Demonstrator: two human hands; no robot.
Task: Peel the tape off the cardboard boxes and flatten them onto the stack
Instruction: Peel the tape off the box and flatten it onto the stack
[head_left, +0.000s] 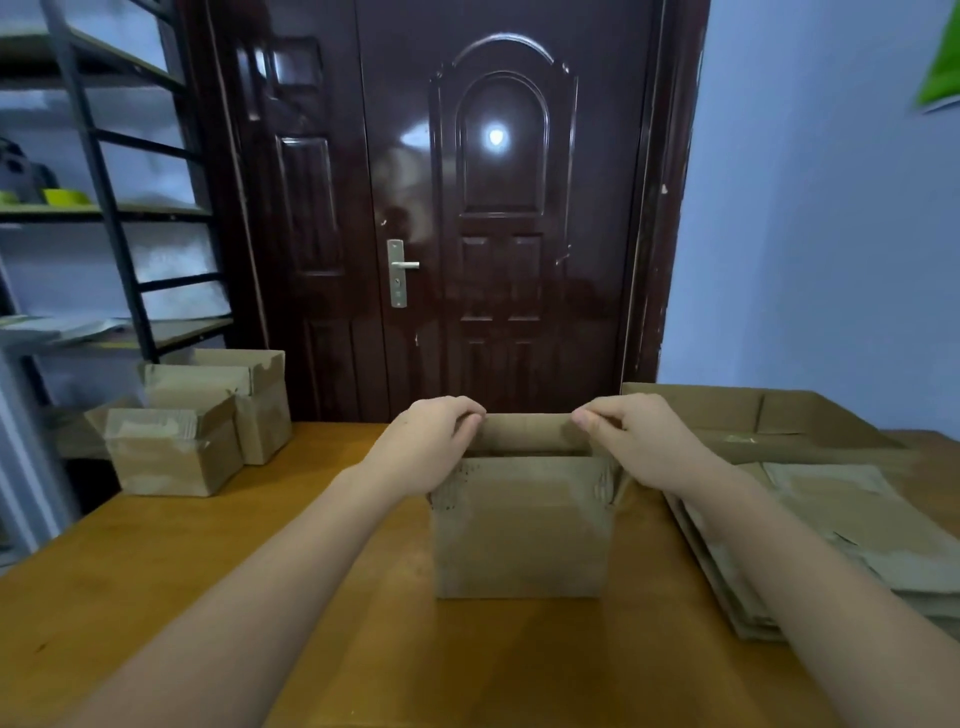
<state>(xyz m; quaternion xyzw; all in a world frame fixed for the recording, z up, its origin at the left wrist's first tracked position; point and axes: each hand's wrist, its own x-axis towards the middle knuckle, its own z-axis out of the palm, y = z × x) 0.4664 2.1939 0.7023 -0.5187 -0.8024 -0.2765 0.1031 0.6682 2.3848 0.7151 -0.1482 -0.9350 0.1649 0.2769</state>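
Table: wooden table (218, 561) spans the near foreground, both forearms reaching across it from the bottom edge.
Box in hand: cardboard box (522, 535) stands upright at the table's middle, mouth facing up, its long axis running left to right, a broad face turned toward the viewer.
Left hand: left hand (431, 441) has its fingers curled over the box's far top flap at the left end, gripping it.
Right hand: right hand (641, 441) grips the same flap at the right end, fingers curled over its edge; the two hands are set apart along the flap.
Stack: flattened stack (831, 525) lies just right of the box, under the right forearm.
Waiting boxes: two upright boxes (197, 421) sit at the far left of the table, touching each other.
Far: dark door (498, 208) behind the table; metal shelving (104, 208) at left.
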